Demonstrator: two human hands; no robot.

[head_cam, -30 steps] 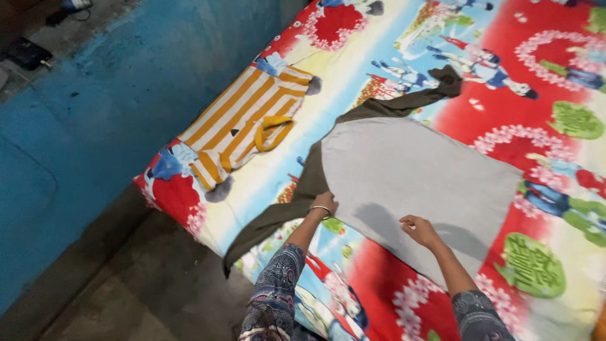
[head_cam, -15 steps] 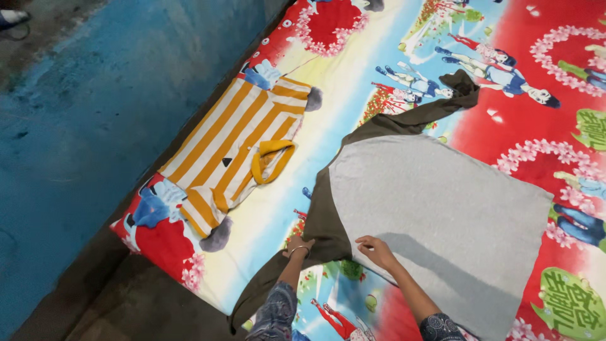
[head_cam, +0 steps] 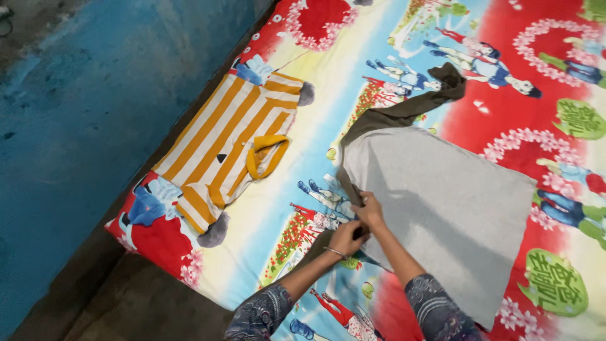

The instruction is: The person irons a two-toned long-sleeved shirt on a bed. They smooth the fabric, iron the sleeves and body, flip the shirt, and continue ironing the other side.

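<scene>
A grey shirt [head_cam: 442, 196] with dark olive sleeves lies spread on a bright cartoon-print bedsheet [head_cam: 315, 132]. One olive sleeve [head_cam: 410, 104] stretches toward the far side. My left hand [head_cam: 346, 239], with a bangle on its wrist, grips the near olive sleeve at the shirt's left edge. My right hand [head_cam: 369, 211] pinches the same sleeve fabric just above it, the two hands close together. Most of the near sleeve is folded in under my hands and hidden.
A folded yellow-and-white striped shirt [head_cam: 230, 142] with a yellow collar lies left of the grey shirt, near the bed's edge. A blue wall [head_cam: 82, 95] and dark floor [head_cam: 139, 303] border the bed on the left.
Both hands have come together on the near olive sleeve and drawn it in over the shirt's left edge; earlier the sleeve trailed out toward the bed's edge. The camera has shifted slightly.
</scene>
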